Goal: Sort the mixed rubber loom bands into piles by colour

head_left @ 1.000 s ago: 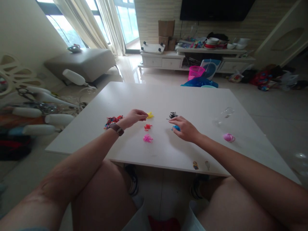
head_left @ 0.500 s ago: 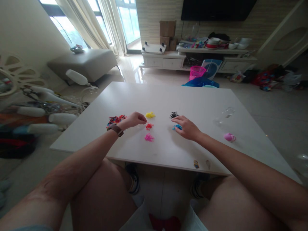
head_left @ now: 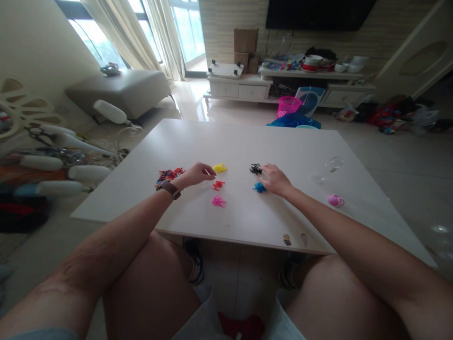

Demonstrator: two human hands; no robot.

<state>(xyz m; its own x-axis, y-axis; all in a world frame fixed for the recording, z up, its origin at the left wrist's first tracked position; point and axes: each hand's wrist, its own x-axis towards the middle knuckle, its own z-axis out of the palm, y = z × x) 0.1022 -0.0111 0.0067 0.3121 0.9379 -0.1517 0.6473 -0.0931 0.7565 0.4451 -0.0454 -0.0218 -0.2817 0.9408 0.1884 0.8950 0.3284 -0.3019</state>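
Note:
My left hand (head_left: 198, 174), with a brown watch on its wrist, hovers beside the red pile (head_left: 218, 185) of small thin pieces. Its thumb and fingertips are slightly apart, and I see nothing between them. A yellow pile (head_left: 220, 168) lies just beyond, a pink pile (head_left: 219, 201) nearer to me. Behind the left wrist is a mixed-colour heap (head_left: 170, 175), partly covered. My right hand (head_left: 275, 179) has its fingers apart, the fingertips at the edge of the black pile (head_left: 255, 168). Below its thumb sits the blue pile (head_left: 259, 187).
The white table (head_left: 198, 137) carries a pink-purple round item (head_left: 335, 200) and a clear plastic piece (head_left: 334, 164) on the right. A small yellow-and-blue figure (head_left: 286, 239) lies at the front edge. Past the table stand a pink basket (head_left: 288, 106) and a low cabinet (head_left: 253, 91).
My right hand has moved slightly right and away from me, uncovering the blue pile. My left fingertips have parted from a pinch, and the hand has barely shifted.

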